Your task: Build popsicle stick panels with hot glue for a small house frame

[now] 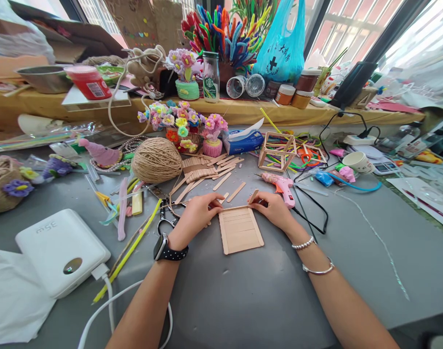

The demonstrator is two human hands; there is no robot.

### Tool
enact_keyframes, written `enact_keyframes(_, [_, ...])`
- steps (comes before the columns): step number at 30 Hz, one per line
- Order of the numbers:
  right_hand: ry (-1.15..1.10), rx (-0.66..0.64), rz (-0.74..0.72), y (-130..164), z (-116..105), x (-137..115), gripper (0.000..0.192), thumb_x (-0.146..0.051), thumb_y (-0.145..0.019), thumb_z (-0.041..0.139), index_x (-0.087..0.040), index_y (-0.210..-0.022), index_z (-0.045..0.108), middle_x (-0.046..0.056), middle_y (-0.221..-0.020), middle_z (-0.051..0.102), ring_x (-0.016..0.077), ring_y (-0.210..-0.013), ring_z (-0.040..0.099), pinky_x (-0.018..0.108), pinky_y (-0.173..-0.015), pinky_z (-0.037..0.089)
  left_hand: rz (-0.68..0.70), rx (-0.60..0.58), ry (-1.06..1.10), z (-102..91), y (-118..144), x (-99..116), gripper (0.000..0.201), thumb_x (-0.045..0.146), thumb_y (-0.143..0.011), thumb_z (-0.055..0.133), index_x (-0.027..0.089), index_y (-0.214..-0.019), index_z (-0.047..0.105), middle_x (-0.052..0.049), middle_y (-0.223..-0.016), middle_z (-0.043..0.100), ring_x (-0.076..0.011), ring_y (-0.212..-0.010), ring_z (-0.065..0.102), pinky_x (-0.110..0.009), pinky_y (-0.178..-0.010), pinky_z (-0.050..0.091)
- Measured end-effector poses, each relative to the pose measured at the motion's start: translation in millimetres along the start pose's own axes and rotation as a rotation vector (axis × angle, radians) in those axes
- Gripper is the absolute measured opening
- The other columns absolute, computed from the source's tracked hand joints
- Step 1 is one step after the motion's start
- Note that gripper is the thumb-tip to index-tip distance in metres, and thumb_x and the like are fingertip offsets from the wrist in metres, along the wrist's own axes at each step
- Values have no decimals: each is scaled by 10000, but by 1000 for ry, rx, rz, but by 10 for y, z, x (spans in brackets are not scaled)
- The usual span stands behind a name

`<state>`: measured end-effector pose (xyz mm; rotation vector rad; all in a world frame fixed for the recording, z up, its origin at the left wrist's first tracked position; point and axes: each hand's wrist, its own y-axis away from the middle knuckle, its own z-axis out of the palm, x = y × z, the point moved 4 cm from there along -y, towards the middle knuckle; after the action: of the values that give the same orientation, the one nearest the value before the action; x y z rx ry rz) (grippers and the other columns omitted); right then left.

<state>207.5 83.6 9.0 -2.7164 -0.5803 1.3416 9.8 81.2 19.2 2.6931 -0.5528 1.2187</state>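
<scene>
A square panel of wooden craft sticks (242, 231) lies flat on the grey table, with sticks along its side edges and one across its far edge. At the far left corner, my left hand (201, 213) is closed in a pinch on the panel's edge. My right hand (270, 206) is closed at the far right corner, with a short craft stick (254, 196) standing up between its fingers. Just beyond the panel lie loose craft sticks (236, 192). To the right of them rests a pink hot glue gun (285, 189).
A twine ball (156, 160), black-handled scissors (166, 224) and a white power bank (63, 252) are on the left. Behind stand a craft-stick frame (278, 151) and a blue tissue pack (243, 140). The glue gun's black cord (325, 218) loops by my right forearm.
</scene>
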Motion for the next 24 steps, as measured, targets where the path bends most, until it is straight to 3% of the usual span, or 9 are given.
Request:
enact_keyframes(14, [-40,17,43,-1,4,-14,42,-185,-730,554,-195,-692,569,21,-836,658,132,-668,596,241,-585,450,1,11,-21,-7,0,17,230,238,-748,485,205,-954,581,-10,-789,677,-123,-507,583,-196,-400,444])
enact_keyframes(19, [-45,15,43,4,2,-18,45,-181,-728,558,-194,-685,561,20,-849,656,129,-673,591,238,-589,443,20,26,-36,-12,-13,24,196,205,-733,510,208,-910,594,-9,-771,683,-156,-653,624,-228,-564,484])
enact_keyframes(24, [-47,13,40,3,2,-2,42,-183,-728,561,-193,-687,559,19,-843,656,130,-676,589,239,-591,438,26,29,-43,-15,-13,26,191,193,-738,506,205,-910,588,-9,-774,685,-157,-660,628,-240,-604,483])
